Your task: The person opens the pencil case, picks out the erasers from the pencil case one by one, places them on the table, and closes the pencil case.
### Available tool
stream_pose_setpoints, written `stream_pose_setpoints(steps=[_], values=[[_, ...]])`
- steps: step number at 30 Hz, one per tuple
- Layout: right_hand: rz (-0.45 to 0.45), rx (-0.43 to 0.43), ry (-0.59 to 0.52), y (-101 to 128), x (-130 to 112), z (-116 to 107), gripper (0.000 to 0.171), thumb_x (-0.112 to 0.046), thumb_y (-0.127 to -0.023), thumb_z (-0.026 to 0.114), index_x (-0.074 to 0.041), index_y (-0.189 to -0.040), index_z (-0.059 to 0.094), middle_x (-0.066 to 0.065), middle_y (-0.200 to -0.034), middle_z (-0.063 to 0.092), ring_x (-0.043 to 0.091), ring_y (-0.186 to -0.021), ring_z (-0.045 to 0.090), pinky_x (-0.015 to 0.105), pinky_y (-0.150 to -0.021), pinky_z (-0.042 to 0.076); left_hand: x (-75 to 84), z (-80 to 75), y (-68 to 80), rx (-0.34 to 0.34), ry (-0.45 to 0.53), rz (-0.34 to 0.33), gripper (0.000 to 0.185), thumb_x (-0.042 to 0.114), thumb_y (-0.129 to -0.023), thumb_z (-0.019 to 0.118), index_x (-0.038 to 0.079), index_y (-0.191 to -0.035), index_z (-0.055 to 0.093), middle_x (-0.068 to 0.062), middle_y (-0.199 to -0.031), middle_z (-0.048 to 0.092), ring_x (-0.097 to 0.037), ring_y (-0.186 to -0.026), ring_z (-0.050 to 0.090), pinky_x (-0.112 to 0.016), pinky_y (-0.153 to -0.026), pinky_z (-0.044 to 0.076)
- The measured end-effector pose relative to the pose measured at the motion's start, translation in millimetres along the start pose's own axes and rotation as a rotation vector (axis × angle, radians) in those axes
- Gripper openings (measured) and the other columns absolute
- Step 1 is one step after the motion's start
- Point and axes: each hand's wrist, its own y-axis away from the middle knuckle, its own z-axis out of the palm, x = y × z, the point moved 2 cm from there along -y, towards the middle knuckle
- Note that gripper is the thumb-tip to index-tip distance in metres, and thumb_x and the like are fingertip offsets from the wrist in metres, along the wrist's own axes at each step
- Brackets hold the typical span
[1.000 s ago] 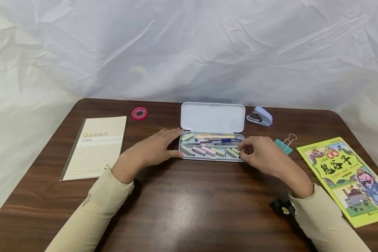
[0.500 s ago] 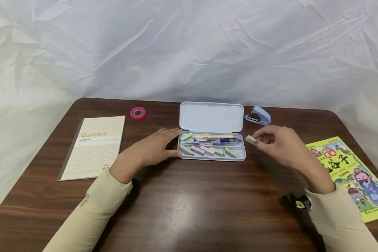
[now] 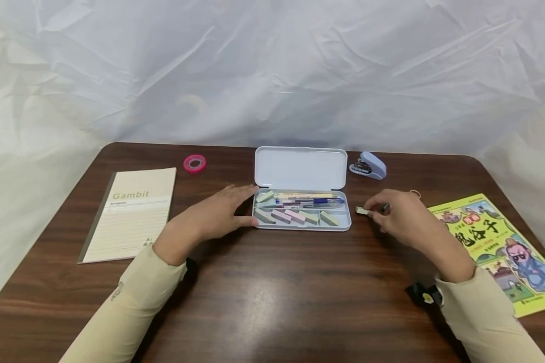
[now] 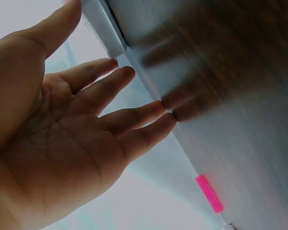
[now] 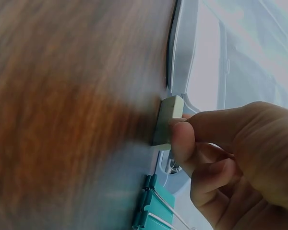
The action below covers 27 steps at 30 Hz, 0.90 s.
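An open white pencil case stands on the table, lid up. Pens lie in its back compartment beside a green eraser. Several slanted green and pink erasers lie in the front compartments. My left hand rests against the case's left side with straight fingers, thumb at the front corner. Just right of the case, my right hand pinches a pale green eraser between thumb and fingers. In the right wrist view this eraser is at the tabletop, near the case's end.
A light blue stapler stands behind my right hand. A teal binder clip lies by that hand, mostly hidden in the head view. A yellow-green comic book is at right; a notebook and pink tape roll are at left.
My right hand has taken a green eraser out of the case's front right compartment, carried it right and lowered it to the table. The left hand has stayed at the case.
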Motion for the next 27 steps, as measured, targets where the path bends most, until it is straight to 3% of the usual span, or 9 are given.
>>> stream_pose_setpoints(steps=[7,15,22,27], values=[[0.018,-0.008,-0.026,0,0,1,0.01,0.0,-0.102,0.081,-0.002,-0.111,0.083,0.021,-0.111,0.079,0.013,-0.069,0.069,0.026,-0.057,0.051,-17.4,12.3,-10.1,0.009,-0.024,-0.012,0.095,0.074,-0.107,0.066,0.032,-0.183,0.029,-0.003,-0.19,0.035,-0.048,-0.178,0.023,-0.064,-0.146,0.022],[-0.017,-0.002,-0.019,0,0,3,0.008,-0.001,-0.099,0.084,-0.005,-0.106,0.083,0.017,-0.11,0.079,0.016,-0.079,0.068,0.025,-0.058,0.052,12.1,-7.2,8.7,-0.011,0.008,-0.023,0.091,0.058,-0.11,0.073,0.019,-0.182,0.033,-0.014,-0.188,0.037,-0.055,-0.176,0.023,-0.068,-0.143,0.024],[-0.017,0.0,-0.004,0,-1,3,0.007,-0.001,-0.099,0.085,-0.005,-0.105,0.083,0.017,-0.11,0.079,0.018,-0.079,0.068,0.025,-0.058,0.05,-5.8,3.9,-0.4,0.009,0.001,-0.027,0.093,0.062,-0.107,0.075,0.026,-0.182,0.034,-0.006,-0.189,0.036,-0.048,-0.179,0.023,-0.065,-0.145,0.024],[-0.006,-0.003,0.006,0,-1,3,0.007,-0.001,-0.1,0.085,-0.006,-0.105,0.083,0.017,-0.112,0.079,0.019,-0.08,0.066,0.026,-0.059,0.049,-8.3,5.1,-2.6,0.008,-0.01,-0.012,0.093,0.061,-0.107,0.077,0.026,-0.182,0.034,-0.009,-0.189,0.037,-0.049,-0.178,0.023,-0.066,-0.144,0.025]])
